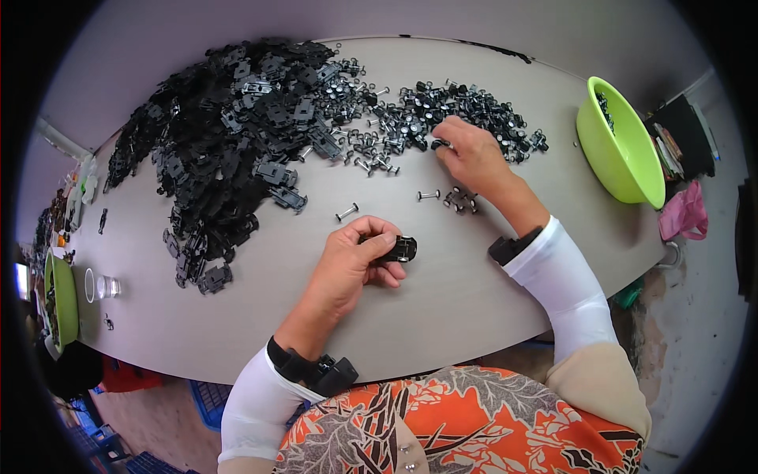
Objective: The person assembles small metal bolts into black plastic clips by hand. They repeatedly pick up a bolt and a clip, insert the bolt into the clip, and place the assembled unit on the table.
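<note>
My left hand [347, 257] is closed around a small black toy car chassis [406, 249], held above the table with its end sticking out past the thumb. My right hand [474, 156] reaches to the near edge of a heap of small wheel axles [474, 110]. Its thumb and forefinger pinch a small black wheel piece [440, 144]; the fingers hide part of it. A loose wheel axle [347, 212] lies just beyond my left hand. Between the hands rest another axle [429, 195] and a little cluster of axles [460, 201].
A large mound of black and grey chassis parts [213, 134] covers the far left of the grey table [260, 336]. At the right edge stands a lime-green basin [632, 154] beside a pink bag [685, 212]. A clear cup [105, 286] and another green basin [66, 300] are at the left.
</note>
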A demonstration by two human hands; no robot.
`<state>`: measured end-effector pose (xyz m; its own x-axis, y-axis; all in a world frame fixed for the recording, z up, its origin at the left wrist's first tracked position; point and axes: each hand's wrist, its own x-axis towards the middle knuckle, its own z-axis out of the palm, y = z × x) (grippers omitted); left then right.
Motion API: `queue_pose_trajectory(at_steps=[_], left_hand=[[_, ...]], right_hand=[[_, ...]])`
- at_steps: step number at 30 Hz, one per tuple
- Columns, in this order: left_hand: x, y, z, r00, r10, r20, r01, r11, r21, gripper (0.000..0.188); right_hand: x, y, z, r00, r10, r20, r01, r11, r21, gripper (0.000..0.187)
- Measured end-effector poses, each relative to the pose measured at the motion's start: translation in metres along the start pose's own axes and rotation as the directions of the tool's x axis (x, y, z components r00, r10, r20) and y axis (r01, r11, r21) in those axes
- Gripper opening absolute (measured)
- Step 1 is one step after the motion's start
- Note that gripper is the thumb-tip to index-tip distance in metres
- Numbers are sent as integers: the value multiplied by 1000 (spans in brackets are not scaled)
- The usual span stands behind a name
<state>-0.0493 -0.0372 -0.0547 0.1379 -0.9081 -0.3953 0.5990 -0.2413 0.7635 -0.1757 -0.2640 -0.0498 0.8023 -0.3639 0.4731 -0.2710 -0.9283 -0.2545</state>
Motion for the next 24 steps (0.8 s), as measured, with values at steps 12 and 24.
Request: queue_pose_trajectory(at_steps=[12, 24], left_hand=[[-3, 0, -3, 1000, -28, 5, 28, 999, 16, 15], [-3, -1, -1, 999, -7, 40, 3, 997, 83, 17]], right_hand=[[-41, -13, -73, 994, 80, 77, -75, 995, -70, 32], [-96, -23, -91, 975, 221, 14, -221, 975, 3, 13]])
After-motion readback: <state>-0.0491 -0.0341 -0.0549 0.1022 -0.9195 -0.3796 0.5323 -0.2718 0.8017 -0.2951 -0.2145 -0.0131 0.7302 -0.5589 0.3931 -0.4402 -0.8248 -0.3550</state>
